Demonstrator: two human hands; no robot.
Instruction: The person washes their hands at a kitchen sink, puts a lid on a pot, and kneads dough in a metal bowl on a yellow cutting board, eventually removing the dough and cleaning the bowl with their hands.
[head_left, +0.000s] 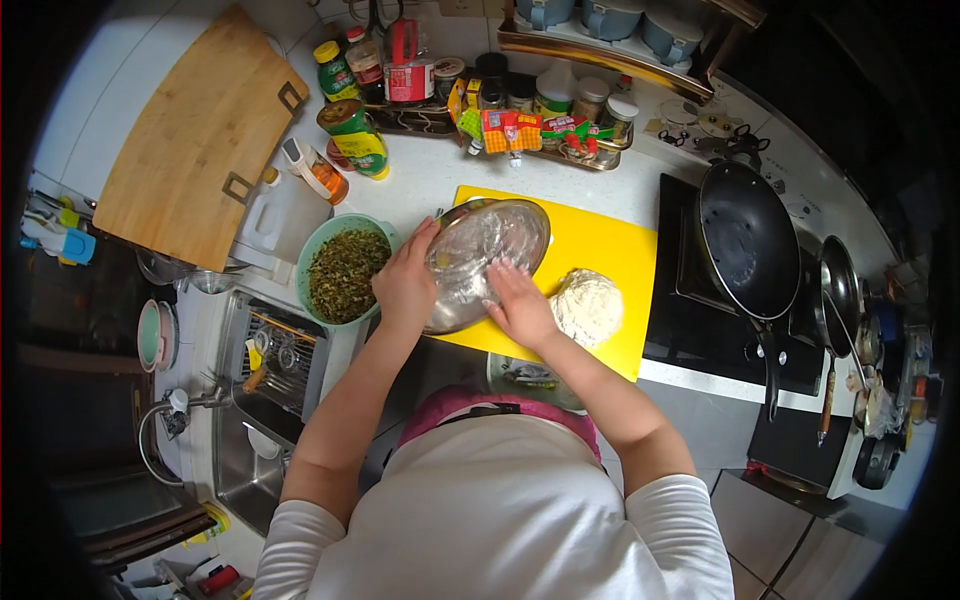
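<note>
A stainless steel bowl (459, 251) is tilted on its side over the yellow cutting mat (624, 259), its inside smeared with a whitish film. My left hand (406, 283) grips the bowl's left rim. Flat against the inside of the bowl lies my right hand (521, 306), with pale residue on its fingertips. A rough lump of dough (589, 309) rests on the mat, just right of my right wrist. Left of the bowl, a green basin (302, 279) holds a finely chopped green-brown mixture (346, 274), close to my left hand.
A black wok (750, 240) sits on the cooktop (679, 330) at the right, its handle jutting forward. Seasoning bottles and jars line a rack (551, 157) behind. A wooden board (199, 127) leans at the left, above a sink (251, 480). Below the counter edge is a partly hidden container (499, 382).
</note>
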